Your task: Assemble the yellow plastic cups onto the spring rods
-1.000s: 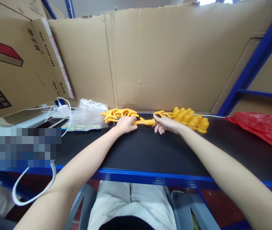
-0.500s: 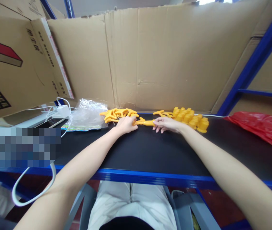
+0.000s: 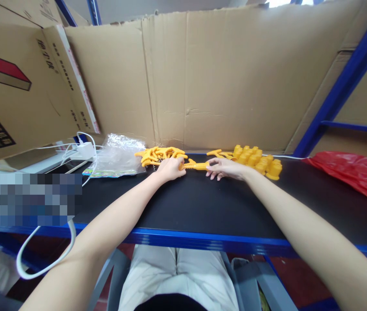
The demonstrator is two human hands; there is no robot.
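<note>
Both my hands meet at the far side of a black table top (image 3: 203, 207). My left hand (image 3: 169, 168) is closed around one end of a long yellow plastic piece (image 3: 197, 165). My right hand (image 3: 224, 168) pinches its other end with thumb and forefinger, the other fingers spread downward. Behind my left hand lies a heap of curved yellow plastic parts (image 3: 159, 154). Behind my right hand stands a cluster of yellow cylindrical parts (image 3: 256, 159), with a few forked yellow pieces (image 3: 219, 153) beside it.
A crumpled clear plastic bag (image 3: 117, 155) lies left of the heap, near a white charger and cable (image 3: 83, 149). A red plastic bag (image 3: 355, 172) sits at the right. Cardboard sheets (image 3: 219, 77) wall the back; a blue shelf post (image 3: 342, 90) rises at the right.
My right hand has closed on the right end of the yellow piece, which it was only near a second ago. My left hand has stayed in place.
</note>
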